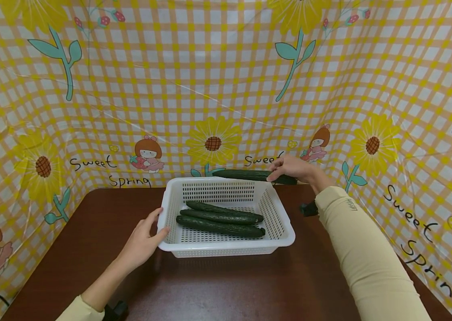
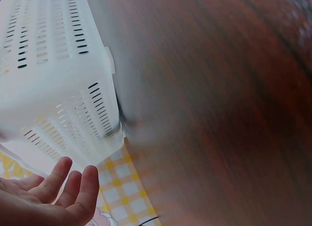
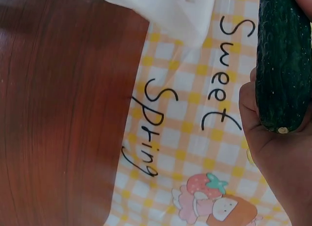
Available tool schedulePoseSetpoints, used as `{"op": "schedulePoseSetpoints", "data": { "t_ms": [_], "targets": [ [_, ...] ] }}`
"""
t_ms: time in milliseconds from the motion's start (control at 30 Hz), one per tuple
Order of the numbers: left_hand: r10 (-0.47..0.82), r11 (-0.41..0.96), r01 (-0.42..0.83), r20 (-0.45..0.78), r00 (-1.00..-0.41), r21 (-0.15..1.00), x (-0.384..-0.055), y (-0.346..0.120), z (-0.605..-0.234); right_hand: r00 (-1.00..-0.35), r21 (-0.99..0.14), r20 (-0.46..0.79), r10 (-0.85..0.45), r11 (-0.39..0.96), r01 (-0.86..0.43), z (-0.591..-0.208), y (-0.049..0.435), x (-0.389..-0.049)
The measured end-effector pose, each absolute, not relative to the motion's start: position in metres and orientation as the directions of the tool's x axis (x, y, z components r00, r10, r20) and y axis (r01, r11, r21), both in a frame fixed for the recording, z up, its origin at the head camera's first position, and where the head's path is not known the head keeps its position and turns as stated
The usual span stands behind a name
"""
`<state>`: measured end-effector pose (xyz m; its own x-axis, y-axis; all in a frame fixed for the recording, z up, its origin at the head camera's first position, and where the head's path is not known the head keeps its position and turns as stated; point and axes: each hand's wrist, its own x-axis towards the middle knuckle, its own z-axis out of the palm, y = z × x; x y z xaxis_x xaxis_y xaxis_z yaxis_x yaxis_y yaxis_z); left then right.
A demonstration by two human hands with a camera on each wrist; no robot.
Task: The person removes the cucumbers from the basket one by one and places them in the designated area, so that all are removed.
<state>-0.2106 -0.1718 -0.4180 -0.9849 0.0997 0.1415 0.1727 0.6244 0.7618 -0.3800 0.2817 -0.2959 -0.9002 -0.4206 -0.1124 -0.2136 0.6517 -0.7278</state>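
A white perforated plastic basket (image 1: 226, 252) stands on the brown table, with three dark green cucumbers (image 1: 221, 226) lying lengthwise inside it. Above the basket's far right rim, my right hand (image 1: 292, 168) grips another cucumber (image 1: 242, 174), held roughly level. In the right wrist view the blunt end of that cucumber (image 3: 282, 65) shows against the palm. My left hand (image 1: 141, 240) is at the basket's left rim, its thumb and a finger touching the edge. In the left wrist view the left fingers (image 2: 87, 192) are loosely extended beside the basket wall (image 2: 73, 104).
The dark wooden table (image 1: 226, 290) ends at a checked cloth backdrop (image 1: 226, 80) with sunflowers and lettering, which rises behind and on both sides. A dark band (image 1: 309, 208) is at the right wrist, and another dark piece (image 1: 115, 310) at the left wrist.
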Motion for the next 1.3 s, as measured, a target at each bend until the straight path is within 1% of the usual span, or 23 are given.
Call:
{"op": "schedulePoseSetpoints", "data": {
  "t_ms": [200, 467, 600, 867, 967, 1100, 1200, 1300],
  "targets": [
    [0.1, 0.622, 0.171, 0.14, -0.985, 0.764, -0.21, -0.171, -0.417, -0.915, -0.741, -0.103, -0.39, 0.643, -0.191, -0.294, 0.295, -0.375],
    [0.101, 0.625, 0.175, 0.144, -0.984, 0.761, -0.211, -0.172, -0.418, -0.921, -0.733, -0.086, -0.381, 0.65, -0.2, -0.291, 0.318, -0.37],
    [0.102, 0.626, 0.176, 0.144, -0.984, 0.76, -0.211, -0.172, -0.418, -0.93, -0.715, -0.09, -0.357, 0.673, -0.189, -0.29, 0.33, -0.369],
    [0.1, 0.623, 0.175, 0.144, -0.985, 0.762, -0.211, -0.171, -0.418, -0.93, -0.662, -0.055, -0.363, 0.711, -0.238, -0.29, 0.356, -0.367],
    [0.1, 0.621, 0.172, 0.14, -0.985, 0.764, -0.211, -0.171, -0.419, -0.938, -0.664, -0.07, -0.34, 0.717, -0.211, -0.291, 0.365, -0.365],
    [0.096, 0.623, 0.168, 0.138, -0.986, 0.764, -0.212, -0.171, -0.419, -0.951, -0.705, -0.129, -0.281, 0.701, -0.112, -0.294, 0.376, -0.362],
    [0.095, 0.623, 0.166, 0.137, -0.986, 0.764, -0.212, -0.172, -0.42, -0.955, -0.7, -0.167, -0.245, 0.712, -0.06, -0.297, 0.384, -0.361],
    [0.098, 0.618, 0.168, 0.137, -0.986, 0.768, -0.213, -0.173, -0.421, -0.955, -0.689, -0.179, -0.237, 0.723, -0.05, -0.3, 0.392, -0.359]
  ]
}}
